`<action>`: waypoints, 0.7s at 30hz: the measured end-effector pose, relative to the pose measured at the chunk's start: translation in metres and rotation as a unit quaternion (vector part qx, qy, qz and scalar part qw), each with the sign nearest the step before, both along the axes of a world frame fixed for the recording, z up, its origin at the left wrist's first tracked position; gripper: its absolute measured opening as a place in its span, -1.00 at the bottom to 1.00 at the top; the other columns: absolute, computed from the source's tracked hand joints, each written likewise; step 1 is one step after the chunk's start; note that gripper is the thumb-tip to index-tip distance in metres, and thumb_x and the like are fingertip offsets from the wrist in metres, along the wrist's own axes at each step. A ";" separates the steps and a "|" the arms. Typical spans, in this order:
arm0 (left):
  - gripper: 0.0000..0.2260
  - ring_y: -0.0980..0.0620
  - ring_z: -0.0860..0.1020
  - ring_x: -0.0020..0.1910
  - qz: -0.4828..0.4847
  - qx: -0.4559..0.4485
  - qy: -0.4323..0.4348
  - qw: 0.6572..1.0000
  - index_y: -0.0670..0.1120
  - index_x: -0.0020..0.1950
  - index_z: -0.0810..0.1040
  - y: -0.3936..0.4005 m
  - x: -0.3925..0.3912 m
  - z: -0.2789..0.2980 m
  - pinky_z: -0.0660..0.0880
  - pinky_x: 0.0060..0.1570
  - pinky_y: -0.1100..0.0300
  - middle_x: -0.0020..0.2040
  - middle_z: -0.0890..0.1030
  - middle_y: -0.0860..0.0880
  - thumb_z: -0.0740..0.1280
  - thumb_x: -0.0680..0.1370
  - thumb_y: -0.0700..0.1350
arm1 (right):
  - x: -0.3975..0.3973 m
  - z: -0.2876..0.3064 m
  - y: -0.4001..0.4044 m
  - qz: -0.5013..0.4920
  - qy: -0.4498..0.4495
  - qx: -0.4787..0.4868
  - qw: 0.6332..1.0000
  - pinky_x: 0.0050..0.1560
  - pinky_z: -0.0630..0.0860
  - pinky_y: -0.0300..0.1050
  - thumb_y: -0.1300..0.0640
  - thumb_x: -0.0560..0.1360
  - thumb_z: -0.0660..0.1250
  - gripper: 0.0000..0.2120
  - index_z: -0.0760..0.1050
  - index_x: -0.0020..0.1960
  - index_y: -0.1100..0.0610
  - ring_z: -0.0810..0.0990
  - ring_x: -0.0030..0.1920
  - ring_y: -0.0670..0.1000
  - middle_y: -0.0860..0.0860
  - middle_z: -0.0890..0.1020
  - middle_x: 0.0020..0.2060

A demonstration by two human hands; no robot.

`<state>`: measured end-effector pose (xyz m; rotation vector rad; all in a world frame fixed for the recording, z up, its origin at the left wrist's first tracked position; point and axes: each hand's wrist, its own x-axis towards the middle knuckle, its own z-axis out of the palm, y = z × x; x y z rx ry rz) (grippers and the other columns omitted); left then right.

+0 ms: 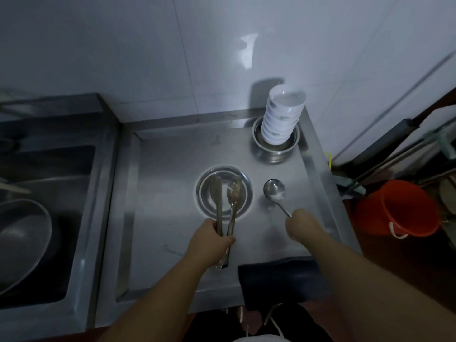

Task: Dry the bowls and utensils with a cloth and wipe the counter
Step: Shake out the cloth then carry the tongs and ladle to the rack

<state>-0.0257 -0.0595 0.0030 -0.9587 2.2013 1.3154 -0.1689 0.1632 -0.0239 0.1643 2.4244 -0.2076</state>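
Steel counter [172, 154]: left hand [209, 239] gripping tongs [225, 208] over dish [223, 191], right hand [302, 224] closed on ladle [274, 190] — best laid beside dish, then cloth [276, 280] fetched.

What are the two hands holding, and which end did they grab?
The left hand grips the metal tongs low on the arms near the hinge end. The right hand holds the ladle by its handle's end.
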 end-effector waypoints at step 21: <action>-0.76 -0.01 0.68 -0.07 0.251 -0.122 0.143 0.950 0.01 0.11 0.55 0.073 0.038 0.156 0.62 -0.09 0.05 -0.01 0.68 -0.02 0.53 0.53 0.02 | -0.042 0.203 0.002 0.397 0.155 -0.166 0.889 -0.13 0.47 -0.05 0.03 0.72 0.19 -0.73 0.47 -0.08 0.13 0.55 -0.16 0.09 0.03 0.52 -0.22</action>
